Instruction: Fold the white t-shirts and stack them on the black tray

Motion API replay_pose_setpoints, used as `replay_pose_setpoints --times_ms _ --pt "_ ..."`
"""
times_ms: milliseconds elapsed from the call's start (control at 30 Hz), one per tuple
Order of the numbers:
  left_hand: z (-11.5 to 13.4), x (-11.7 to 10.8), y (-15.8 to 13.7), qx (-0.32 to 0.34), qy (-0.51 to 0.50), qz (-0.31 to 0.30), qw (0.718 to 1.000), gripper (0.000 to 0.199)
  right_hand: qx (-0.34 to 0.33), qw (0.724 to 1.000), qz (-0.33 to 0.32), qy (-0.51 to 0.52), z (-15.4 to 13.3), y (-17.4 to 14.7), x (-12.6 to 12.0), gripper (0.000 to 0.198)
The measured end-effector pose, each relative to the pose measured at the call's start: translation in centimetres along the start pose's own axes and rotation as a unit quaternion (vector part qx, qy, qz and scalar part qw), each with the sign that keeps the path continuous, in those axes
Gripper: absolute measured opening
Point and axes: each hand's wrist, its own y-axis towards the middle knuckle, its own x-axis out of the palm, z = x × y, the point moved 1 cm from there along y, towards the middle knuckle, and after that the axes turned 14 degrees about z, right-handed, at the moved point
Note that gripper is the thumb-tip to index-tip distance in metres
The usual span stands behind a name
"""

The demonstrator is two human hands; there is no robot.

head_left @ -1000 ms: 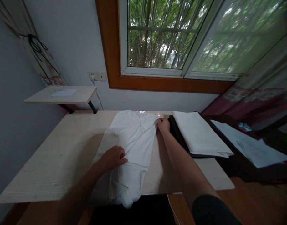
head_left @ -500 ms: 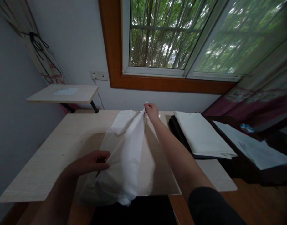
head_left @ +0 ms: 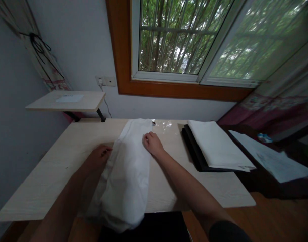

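Observation:
A white cloth garment (head_left: 132,161), folded into a long strip, lies up the middle of the table. Its near end hangs over the front edge in soft creases; what kind of garment it is I cannot make out. At its right edge, toward the far end, my right hand (head_left: 152,144) is closed with curled fingers on the fabric. My left hand (head_left: 100,156) is at the opposite edge, fingers bent together and their tips on the cloth.
To the right lies a stack of folded white cloth (head_left: 215,144) over dark cloth (head_left: 192,151). A raised shelf (head_left: 88,106) with a paper stands at the back left. Beyond the table's right side a printed sheet (head_left: 272,158) rests on a dark surface.
The right side of the cloth, lifted before, now lies folded over to the left in a narrower strip. My right hand has come down and nearer; my left has moved farther up the edge.

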Motion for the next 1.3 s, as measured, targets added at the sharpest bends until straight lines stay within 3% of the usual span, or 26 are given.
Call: replay_pose_setpoints --times_ms 100,267,467,633,733,867,933,1067,1300 --pt "0.6 1.6 0.0 0.068 0.019 -0.006 0.997 0.034 -0.034 0.998 -0.04 -0.039 -0.3 -2.3 -1.2 0.017" --pt "2.6 2.6 -1.1 0.099 0.046 -0.055 0.993 0.032 -0.041 0.996 -0.061 -0.05 0.9 -3.8 -3.3 0.02" --pt "7.7 3.1 -3.6 0.147 0.0 -0.195 0.97 0.033 -0.082 0.993 -0.073 0.034 5.0 -5.2 -6.0 0.025" --pt "10.8 4.2 -4.8 0.187 -0.071 -0.242 0.949 0.03 -0.092 0.989 -0.076 0.087 8.6 -6.1 -7.9 0.032" --pt "10.7 5.2 -4.1 0.206 -0.071 -0.199 0.956 0.03 -0.08 0.991 -0.062 0.088 9.4 -6.6 -8.1 0.034" --pt "9.3 6.8 -2.3 0.217 -0.004 -0.068 0.974 0.03 -0.075 0.993 -0.044 0.078 8.6 -7.0 -7.5 0.037" --pt "8.8 7.3 -1.7 0.222 0.03 -0.031 0.974 0.029 -0.076 0.994 -0.041 0.071 7.9 -7.0 -7.3 0.038" --pt "8.4 7.3 -1.2 0.229 0.09 -0.023 0.969 0.027 -0.082 0.993 -0.056 0.061 6.5 -6.8 -7.6 0.035" --pt "6.6 5.2 0.0 0.205 0.138 -0.004 0.969 0.031 -0.116 0.984 -0.119 0.056 3.2 -7.2 -9.5 0.014"
